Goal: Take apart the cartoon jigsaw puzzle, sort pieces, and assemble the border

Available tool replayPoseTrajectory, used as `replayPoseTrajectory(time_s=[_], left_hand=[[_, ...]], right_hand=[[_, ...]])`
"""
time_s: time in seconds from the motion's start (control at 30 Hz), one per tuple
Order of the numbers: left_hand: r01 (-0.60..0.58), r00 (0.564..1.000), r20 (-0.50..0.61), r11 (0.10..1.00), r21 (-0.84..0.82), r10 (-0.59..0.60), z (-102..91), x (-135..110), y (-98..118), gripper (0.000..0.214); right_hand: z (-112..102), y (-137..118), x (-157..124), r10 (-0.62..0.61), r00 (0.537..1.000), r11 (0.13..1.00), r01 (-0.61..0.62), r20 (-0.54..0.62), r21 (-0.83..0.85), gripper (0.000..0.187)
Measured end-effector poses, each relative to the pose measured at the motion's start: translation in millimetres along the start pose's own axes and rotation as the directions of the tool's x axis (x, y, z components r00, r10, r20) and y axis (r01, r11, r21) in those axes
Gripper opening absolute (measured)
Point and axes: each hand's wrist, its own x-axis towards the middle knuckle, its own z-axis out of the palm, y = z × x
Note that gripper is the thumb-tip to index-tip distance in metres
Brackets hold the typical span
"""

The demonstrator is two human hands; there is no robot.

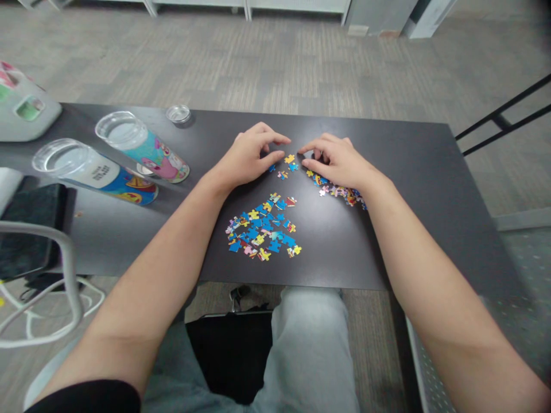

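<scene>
My left hand rests on the dark table, thumb and forefinger stretched out and apart, nothing between them. Close to its fingertips lie several loose jigsaw pieces, yellow, blue and mixed. Facing it from the other side, my right hand has its fingers curved and parted, and I see nothing held in them. Below and partly under the right hand and wrist is a pile of jigsaw pieces, some of it hidden. A larger heap of mostly blue and yellow pieces spreads nearer to me, between my forearms.
Two clear tubes with cartoon prints, one pink and teal, one blue, lie or lean at the left. A clear round lid sits behind them. The dark table has its far edge beyond my hands. A white cable hangs at lower left.
</scene>
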Motion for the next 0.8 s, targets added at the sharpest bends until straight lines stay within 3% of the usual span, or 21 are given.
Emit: replayPoseTrajectory(time_s=[0.27,0.57,0.8], left_hand=[[-0.015,0.999,0.047,0.994,0.108,0.010,11.9,-1.5,-3.4,0.031],[0.021,1.000,-0.020,0.996,0.084,-0.019,11.4,-0.4,-1.4,0.017],[0.046,0.998,-0.045,0.997,0.066,-0.043,10.0,5.0,-10.1,0.014]], right_hand=[[-0.3,-1.8,-1.1,-0.032,0.999,0.999,0.032,0.010,0.031,0.031],[-4.5,-9.6,-0.9,-0.059,0.997,0.998,0.057,0.056,0.028,0.031],[-5.4,-9.0,-1.4,-0.071,0.997,0.997,0.071,-0.019,0.000,0.033]])
